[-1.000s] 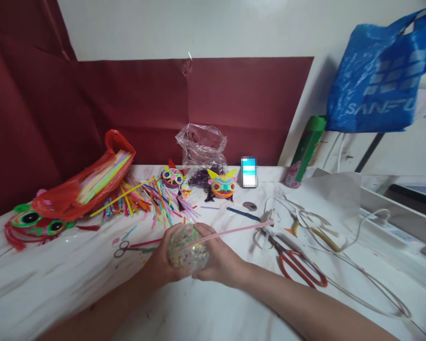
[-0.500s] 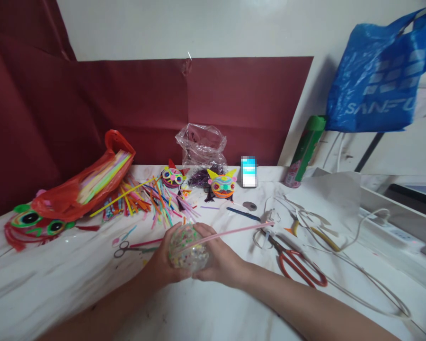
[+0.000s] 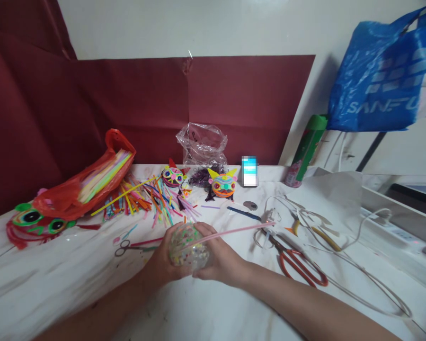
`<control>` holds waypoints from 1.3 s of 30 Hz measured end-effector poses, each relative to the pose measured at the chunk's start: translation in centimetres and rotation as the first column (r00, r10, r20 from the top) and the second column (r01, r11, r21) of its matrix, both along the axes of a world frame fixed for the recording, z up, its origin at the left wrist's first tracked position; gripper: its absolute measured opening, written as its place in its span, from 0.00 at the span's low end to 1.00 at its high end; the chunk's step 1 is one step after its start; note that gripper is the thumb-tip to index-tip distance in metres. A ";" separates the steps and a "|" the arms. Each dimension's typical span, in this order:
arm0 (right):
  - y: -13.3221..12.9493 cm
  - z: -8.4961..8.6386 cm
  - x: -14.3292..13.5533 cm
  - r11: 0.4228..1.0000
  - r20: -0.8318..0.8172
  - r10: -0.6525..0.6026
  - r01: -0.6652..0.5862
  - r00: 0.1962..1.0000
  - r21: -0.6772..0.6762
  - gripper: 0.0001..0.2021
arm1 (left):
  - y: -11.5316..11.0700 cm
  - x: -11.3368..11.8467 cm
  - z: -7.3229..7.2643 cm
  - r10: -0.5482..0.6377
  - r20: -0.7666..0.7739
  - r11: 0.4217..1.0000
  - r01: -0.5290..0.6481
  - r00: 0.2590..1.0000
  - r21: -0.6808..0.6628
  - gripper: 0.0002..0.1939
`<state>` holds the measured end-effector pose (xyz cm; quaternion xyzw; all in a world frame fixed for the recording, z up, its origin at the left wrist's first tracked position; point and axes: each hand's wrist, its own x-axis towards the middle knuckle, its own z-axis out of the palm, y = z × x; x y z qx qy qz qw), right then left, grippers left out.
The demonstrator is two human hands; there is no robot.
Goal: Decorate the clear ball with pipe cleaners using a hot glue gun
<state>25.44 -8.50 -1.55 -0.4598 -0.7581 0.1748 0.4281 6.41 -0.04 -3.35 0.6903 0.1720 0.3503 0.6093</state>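
At the near side of a white, grey-veined tabletop (image 3: 202, 312), two bare forearms reach inward, and the left hand (image 3: 166, 258) and right hand (image 3: 220, 255) close together around a clear, rounded thing speckled with coloured bits (image 3: 189, 253), hiding its sides from me. A thin pink stem (image 3: 239, 230) slants from it across the right hand. Just left of the left hand lie small scissors (image 3: 123, 247); well to the right sit large red-handled scissors (image 3: 283, 252) beside a loose white cable (image 3: 409, 310), which trails near a power strip (image 3: 394, 233). Farther back on the left, a red plastic bag (image 3: 64, 199) covers the upper part of a big-eyed crafted head (image 3: 31, 227), with a heap of bright fuzzy stems (image 3: 138, 199) spread beside it. Behind the hands stand two small horned heads (image 3: 173, 176), a lit phone (image 3: 249, 173) and a crumpled clear bag (image 3: 204, 142). A green spray can (image 3: 307, 147) leans at the back right, just beside a hanging blue bag (image 3: 379, 80). Maroon sheeting (image 3: 248, 99) covers the lower part of the pale wall (image 3: 199, 28).
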 end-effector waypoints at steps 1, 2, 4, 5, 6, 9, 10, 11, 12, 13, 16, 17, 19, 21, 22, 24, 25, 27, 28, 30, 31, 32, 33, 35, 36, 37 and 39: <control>0.0 0.0 0.0 1.000 -0.003 -0.002 0.002 1.000 0.002 0.51 | 0.0 0.0 0.0 -0.001 -0.001 1.000 0.001 1.000 -0.004 0.51; 0.0 0.1 0.0 1.000 -0.004 -0.003 0.003 1.000 0.003 0.51 | 0.0 0.0 -0.1 -0.006 -0.003 1.000 0.006 1.000 -0.007 0.51; 0.0 0.2 0.0 1.000 -0.007 -0.003 0.003 1.000 0.002 0.52 | 0.1 0.0 -0.2 -0.011 0.008 1.000 0.011 1.000 -0.012 0.51; 0.0 0.2 -0.1 1.000 -0.007 0.000 0.000 1.000 0.003 0.51 | 0.1 0.0 -0.2 -0.012 0.014 1.000 0.012 1.000 -0.014 0.51; 0.0 0.3 -0.1 1.000 -0.006 0.004 -0.004 1.000 0.003 0.51 | 0.1 0.0 -0.3 -0.009 0.019 1.000 0.009 1.000 -0.014 0.51; -0.1 0.3 0.0 1.000 -0.004 0.009 -0.009 1.000 0.001 0.51 | 0.1 0.0 -0.4 0.009 0.019 1.000 -0.009 1.000 -0.007 0.51; -0.1 0.2 0.0 1.000 -0.004 0.010 -0.010 1.000 -0.001 0.52 | 0.0 0.0 -0.5 0.012 0.015 1.000 -0.012 1.000 -0.003 0.51; -0.1 0.1 0.1 1.000 -0.004 0.010 -0.010 1.000 -0.003 0.52 | 0.0 0.0 -0.5 0.016 0.013 1.000 -0.016 1.000 -0.001 0.51; -0.1 0.0 0.1 1.000 -0.004 0.010 -0.010 1.000 -0.003 0.52 | 0.0 0.0 -0.5 0.018 0.015 1.000 -0.018 1.000 0.002 0.52; 0.0 -0.1 0.2 1.000 -0.005 0.010 -0.010 1.000 -0.002 0.52 | 0.0 0.0 -0.5 0.020 0.018 1.000 -0.020 1.000 0.006 0.52; 0.0 -0.3 0.2 1.000 -0.004 0.010 -0.010 1.000 -0.003 0.52 | 0.0 -0.1 -0.4 0.020 0.007 1.000 -0.020 1.000 0.015 0.51; 0.0 -0.3 0.2 1.000 -0.004 0.009 -0.009 1.000 0.001 0.53 | -0.1 -0.1 -0.3 0.020 0.000 1.000 -0.020 1.000 0.017 0.51; 0.0 -0.2 0.3 1.000 0.001 0.007 -0.007 1.000 0.006 0.53 | -0.2 -0.1 -0.1 0.018 -0.013 1.000 -0.018 1.000 0.018 0.52; 0.0 -0.1 0.2 1.000 0.009 0.008 -0.008 1.000 0.006 0.54 | -0.2 -0.1 0.0 0.023 -0.009 1.000 -0.023 1.000 0.016 0.52; 0.0 0.0 0.2 1.000 0.010 0.009 -0.009 1.000 0.001 0.54 | -0.2 0.0 0.0 0.022 -0.005 1.000 -0.022 1.000 0.016 0.52; -0.1 0.1 0.2 1.000 0.015 0.016 -0.015 1.000 -0.011 0.53 | -0.2 0.0 -0.1 0.018 0.004 1.000 -0.018 1.000 0.022 0.52; -0.1 0.2 0.2 1.000 0.014 0.017 -0.017 1.000 -0.017 0.53 | -0.2 0.0 -0.1 0.016 0.009 1.000 -0.016 1.000 0.025 0.52; -0.1 0.2 0.2 1.000 0.008 0.017 -0.017 1.000 -0.024 0.53 | -0.1 0.1 -0.1 0.009 0.016 1.000 -0.009 1.000 0.026 0.52; -0.1 0.2 0.2 0.999 0.006 0.016 -0.015 1.000 -0.028 0.53 | -0.1 0.1 -0.1 0.006 0.021 1.000 -0.006 1.000 0.020 0.52; -0.1 0.1 0.2 0.999 0.004 0.010 -0.010 1.000 -0.034 0.53 | -0.1 0.0 -0.1 -0.008 0.020 1.000 0.009 1.000 -0.003 0.52; -0.1 0.1 0.2 0.999 0.006 0.006 -0.006 1.000 -0.036 0.53 | -0.1 0.0 -0.1 -0.019 0.016 1.000 0.019 1.000 -0.014 0.52; -0.1 0.1 0.2 0.999 0.010 0.003 -0.002 1.000 -0.038 0.53 | -0.1 0.0 0.0 -0.027 0.013 0.999 0.028 1.000 -0.024 0.52; -0.1 0.0 0.2 0.999 0.013 -0.001 0.002 1.000 -0.038 0.53 | -0.1 0.0 0.0 -0.034 0.013 0.999 0.035 0.999 -0.030 0.52; -0.1 0.0 0.2 0.999 0.017 -0.009 0.009 1.000 -0.033 0.53 | -0.1 0.0 0.0 -0.041 0.025 0.999 0.042 0.999 -0.030 0.52; -0.1 -0.1 0.2 0.999 0.017 -0.009 0.009 1.000 -0.032 0.53 | -0.2 0.0 0.0 -0.041 0.031 0.999 0.042 0.999 -0.027 0.52; -0.2 -0.1 0.2 1.000 0.018 -0.005 0.006 1.000 -0.031 0.53 | -0.2 0.0 0.0 -0.041 0.034 0.999 0.041 0.999 -0.023 0.52; -0.2 0.0 0.2 1.000 0.013 -0.001 0.001 1.000 -0.026 0.52 | -0.2 0.1 0.0 -0.033 0.030 0.999 0.033 0.999 -0.016 0.52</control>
